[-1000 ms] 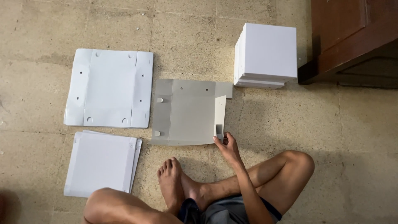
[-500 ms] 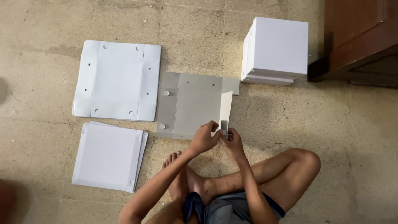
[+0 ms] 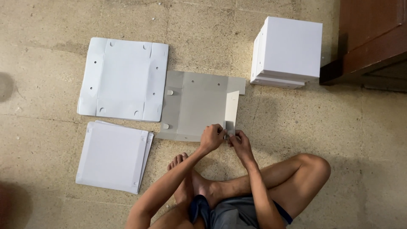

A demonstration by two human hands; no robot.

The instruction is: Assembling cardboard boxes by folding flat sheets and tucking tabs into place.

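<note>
On the stone floor [image 3: 51, 51], seen from the head camera, I am watching a grey flat sheet [image 3: 197, 108] lying unfolded just ahead of the person's crossed legs [image 3: 271, 186]; I am taking that sheet as my landmark. Along its right edge a white flap [image 3: 232, 108] is standing folded up. Both hands are meeting at the near right corner of the sheet, at the bottom end of that flap. The left hand [image 3: 211, 138] is curling its fingers closed and pinching the flap's lower end from the left side. The right hand [image 3: 240, 142] is pinching the same spot from the right, its fingers closed on the small tab there, the two hands almost touching each other.

Left of the grey sheet, touching its edge, a white flat sheet with folded borders [image 3: 123, 80] is lying face up. Below that one, left and nearer than the grey sheet, a stack of white sheets [image 3: 112, 157] is resting. Beyond the grey sheet's far right corner, a finished white box [image 3: 288, 51] is standing, with dark wooden furniture [image 3: 373, 42] just to the right of it.
</note>
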